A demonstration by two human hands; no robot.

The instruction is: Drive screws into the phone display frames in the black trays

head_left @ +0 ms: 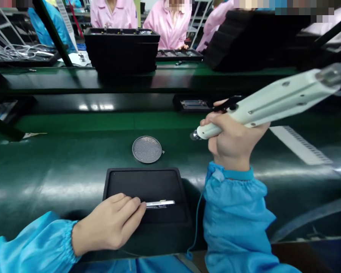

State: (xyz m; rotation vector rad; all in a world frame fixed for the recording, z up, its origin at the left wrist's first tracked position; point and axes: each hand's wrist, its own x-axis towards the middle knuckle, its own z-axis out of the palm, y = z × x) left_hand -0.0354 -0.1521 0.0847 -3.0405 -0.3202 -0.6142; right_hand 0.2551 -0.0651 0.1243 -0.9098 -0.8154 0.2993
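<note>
My left hand [110, 223] rests on a black tray [147, 182] near the front edge of the green belt, its fingers closed on the end of a thin silver part [160, 204] that lies in the tray. My right hand [230, 138] is raised above the belt and wrapped round a white electric screwdriver [272, 100], whose metal tip points left toward a round perforated metal dish [147, 149] lying just behind the tray.
A stack of black trays [122, 49] stands across the belt, with people in pink coats behind it. A small tray with a part [191, 104] lies on the far lane. A white ribbed strip [299, 144] lies at the right.
</note>
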